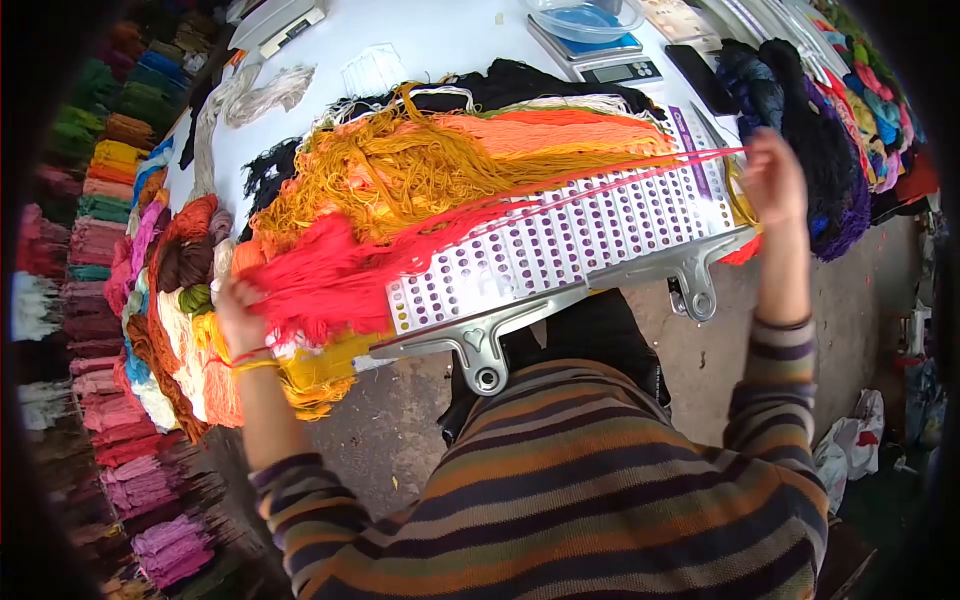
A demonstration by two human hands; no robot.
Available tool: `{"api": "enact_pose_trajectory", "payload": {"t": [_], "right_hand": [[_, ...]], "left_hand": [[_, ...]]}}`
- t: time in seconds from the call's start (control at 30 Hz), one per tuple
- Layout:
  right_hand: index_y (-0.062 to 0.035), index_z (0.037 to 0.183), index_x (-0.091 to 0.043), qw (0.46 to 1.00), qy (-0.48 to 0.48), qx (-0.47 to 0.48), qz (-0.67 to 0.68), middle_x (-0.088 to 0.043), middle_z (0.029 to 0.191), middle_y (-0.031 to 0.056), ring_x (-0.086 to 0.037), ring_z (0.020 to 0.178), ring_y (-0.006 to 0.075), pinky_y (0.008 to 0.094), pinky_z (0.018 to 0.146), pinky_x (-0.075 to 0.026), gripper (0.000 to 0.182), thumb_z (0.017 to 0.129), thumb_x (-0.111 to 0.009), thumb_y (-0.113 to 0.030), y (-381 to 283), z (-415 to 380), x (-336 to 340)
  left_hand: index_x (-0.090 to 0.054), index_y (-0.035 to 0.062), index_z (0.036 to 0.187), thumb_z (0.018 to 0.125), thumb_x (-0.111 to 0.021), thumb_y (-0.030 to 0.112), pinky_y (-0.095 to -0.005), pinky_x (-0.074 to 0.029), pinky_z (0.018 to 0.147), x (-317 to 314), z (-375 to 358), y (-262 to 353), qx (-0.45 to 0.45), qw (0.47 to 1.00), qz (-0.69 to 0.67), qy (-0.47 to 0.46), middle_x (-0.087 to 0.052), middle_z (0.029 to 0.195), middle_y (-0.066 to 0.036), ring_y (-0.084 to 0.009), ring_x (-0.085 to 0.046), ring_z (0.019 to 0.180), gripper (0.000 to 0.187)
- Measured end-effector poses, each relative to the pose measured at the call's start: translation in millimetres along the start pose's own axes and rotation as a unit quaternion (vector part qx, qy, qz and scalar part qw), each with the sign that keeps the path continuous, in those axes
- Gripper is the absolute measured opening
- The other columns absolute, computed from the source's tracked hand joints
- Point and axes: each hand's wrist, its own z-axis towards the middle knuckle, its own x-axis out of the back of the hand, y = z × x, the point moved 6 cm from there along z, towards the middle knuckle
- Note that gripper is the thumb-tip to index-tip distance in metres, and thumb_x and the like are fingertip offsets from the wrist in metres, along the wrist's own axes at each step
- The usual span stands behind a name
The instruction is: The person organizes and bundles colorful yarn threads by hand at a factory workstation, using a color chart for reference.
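Note:
A bundle of red thread (330,275) stretches across in front of me. My left hand (240,318) is closed on its thick, loose end at the left. At the far right my right hand (776,182) pinches a few red strands, pulled taut and slightly blurred. Under the strands lies a white card (560,240) with rows of small dark dots. Two large metal clips (484,350) grip its near edge. Beyond the card, mustard thread (400,165) lies heaped over orange thread (560,138) and black thread (510,88).
At the back stand a digital scale (620,72) and a clear plastic bowl (590,18). A dark phone-like slab (698,80) lies beside black and purple hanks (800,130). Coloured hanks hang at the table's left edge (180,330), near stacked thread bundles (100,245).

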Motion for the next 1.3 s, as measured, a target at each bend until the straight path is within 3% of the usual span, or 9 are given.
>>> {"api": "enact_pose_trajectory", "payload": {"t": [0.03, 0.13, 0.27, 0.3, 0.33, 0.43, 0.57, 0.87, 1.3], "right_hand": [[-0.0051, 0.077, -0.054, 0.989, -0.062, 0.137, 0.006, -0.053, 0.063, 0.0010, -0.051, 0.053, 0.0104, 0.0212, 0.050, -0.044, 0.005, 0.082, -0.052, -0.006, -48, 17, 34], [-0.0017, 0.078, -0.056, 0.877, 0.289, 0.380, -0.050, -0.058, 0.067, 0.0055, -0.056, 0.061, 0.0139, 0.0231, 0.057, -0.046, 0.013, 0.082, -0.059, -0.013, -154, 21, 163], [-0.0029, 0.092, -0.062, 0.864, 0.083, 0.333, -0.368, -0.064, 0.082, 0.0080, -0.060, 0.071, 0.0160, 0.0274, 0.069, -0.048, 0.016, 0.087, -0.051, -0.014, -43, -10, -2], [-0.0042, 0.092, -0.062, 0.627, 0.030, 0.369, -0.686, -0.063, 0.083, 0.0068, -0.060, 0.073, 0.0173, 0.0275, 0.069, -0.047, 0.014, 0.087, -0.051, -0.011, 12, 7, -3], [-0.0040, 0.090, -0.060, 0.860, -0.020, 0.250, -0.445, -0.062, 0.082, 0.0046, -0.060, 0.072, 0.0157, 0.0272, 0.069, -0.047, 0.012, 0.086, -0.051, -0.011, 58, -18, -41], [-0.0014, 0.089, -0.055, 0.920, -0.108, 0.080, -0.369, -0.061, 0.069, 0.0063, -0.058, 0.062, 0.0107, 0.0224, 0.056, -0.046, 0.011, 0.080, -0.058, -0.008, 147, -45, -87], [-0.0004, 0.087, -0.061, 0.865, -0.122, 0.146, -0.464, -0.063, 0.072, 0.0144, -0.064, 0.065, 0.0242, 0.0304, 0.058, -0.049, 0.014, 0.078, -0.060, -0.011, 168, -58, -108], [-0.0069, 0.082, -0.062, 0.779, -0.104, 0.241, -0.569, -0.060, 0.078, 0.0108, -0.060, 0.068, 0.0296, 0.0378, 0.059, -0.047, 0.010, 0.079, -0.057, -0.015, 165, -68, -125], [-0.0086, 0.077, -0.058, 0.724, -0.119, 0.283, -0.617, -0.058, 0.076, 0.0089, -0.059, 0.066, 0.0302, 0.0392, 0.057, -0.047, 0.009, 0.079, -0.056, -0.017, 169, -74, -134]], "left_hand": [[-0.036, 0.0147, 0.066, 0.089, -0.042, 0.019, -0.0227, -0.025, 0.041, 23, 6, 19, -0.059, 0.993, 0.041, 0.094, -0.023, 0.050, 0.006, -0.0073, -0.022, 0.043, 0.025], [-0.040, 0.0142, 0.069, 0.090, -0.042, 0.022, -0.0214, -0.024, 0.038, 3, 1, 34, -0.023, 0.998, 0.008, 0.059, -0.025, 0.051, 0.006, -0.0064, -0.025, 0.041, 0.022], [-0.048, 0.0135, 0.073, 0.081, -0.054, 0.006, -0.0195, -0.033, 0.042, -162, -79, -75, 0.118, 0.960, -0.006, -0.255, -0.040, 0.058, 0.006, -0.0052, -0.038, 0.048, 0.012], [-0.053, 0.0096, 0.077, 0.082, -0.055, 0.010, -0.0203, -0.038, 0.050, -194, -109, -110, 0.193, 0.936, 0.025, -0.293, -0.048, 0.064, 0.002, -0.0087, -0.045, 0.055, 0.006], [-0.057, 0.0047, 0.085, 0.084, -0.055, 0.016, -0.0242, -0.044, 0.059, -222, -131, -138, 0.164, 0.929, 0.080, -0.321, -0.055, 0.071, -0.004, -0.0138, -0.052, 0.062, 0.012], [-0.056, -0.0028, 0.099, 0.090, -0.049, 0.028, -0.0280, -0.048, 0.063, -266, -173, -199, 0.249, 0.891, 0.088, -0.370, -0.060, 0.084, -0.011, -0.0187, -0.060, 0.074, 0.033], [-0.052, -0.0028, 0.103, 0.090, -0.048, 0.028, -0.0240, -0.044, 0.054, -280, -174, -216, 0.272, 0.885, 0.112, -0.362, -0.061, 0.079, -0.009, -0.0153, -0.059, 0.066, 0.034], [-0.056, -0.0001, 0.083, 0.078, -0.052, 0.009, -0.0216, -0.038, 0.049, -303, -173, -204, 0.050, 0.885, 0.280, -0.368, -0.057, 0.070, -0.003, -0.0108, -0.055, 0.059, 0.011], [-0.058, -0.0057, 0.083, 0.075, -0.053, 0.001, -0.0248, -0.041, 0.045, -307, -164, -212, 0.060, 0.876, 0.281, -0.388, -0.059, 0.066, -0.009, -0.0151, -0.058, 0.054, 0.012]]}}
